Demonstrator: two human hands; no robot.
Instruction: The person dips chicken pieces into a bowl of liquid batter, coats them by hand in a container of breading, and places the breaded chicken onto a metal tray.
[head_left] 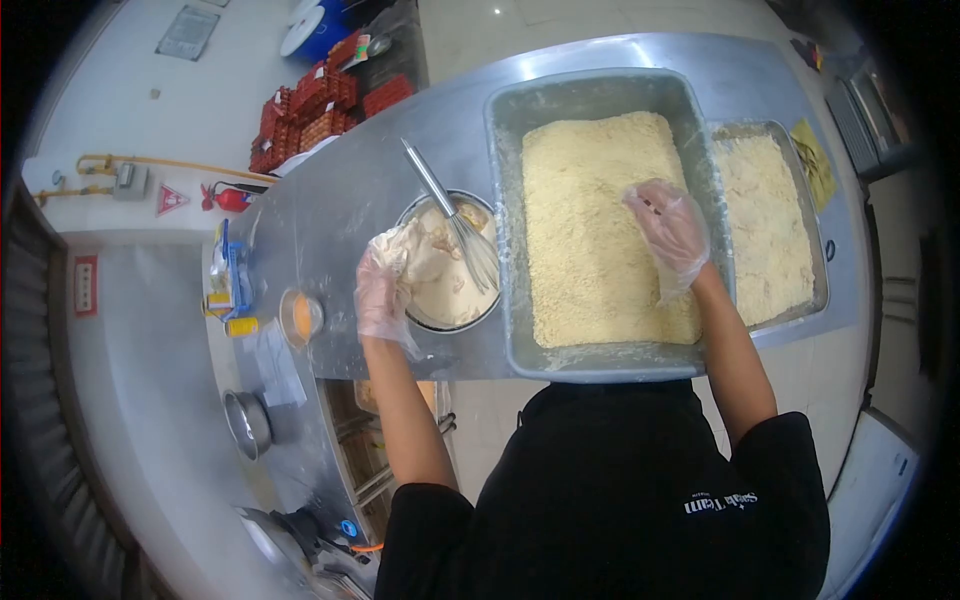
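My left hand (382,298), in a clear plastic glove, is at the left rim of a metal bowl (447,326) of pale batter. Its fingers are closed round a pale, batter-coated piece (400,248), whose kind I cannot make out. A wire whisk (468,240) leans in the bowl, its handle sticking out over the far rim. My right hand (672,232), also gloved, hovers over or touches the yellow crumbs (595,230) in a large grey tub (507,230). Its fingers are loosely curved and slightly apart, with nothing visible in them.
Right of the tub lies a metal tray (824,290) of coated pieces in crumbs, with a yellowish cloth (815,165) beyond it. To the left stand a small bowl (300,318) with something orange and a steel bowl (247,424). Red egg trays (322,92) are stacked behind the steel table (350,150).
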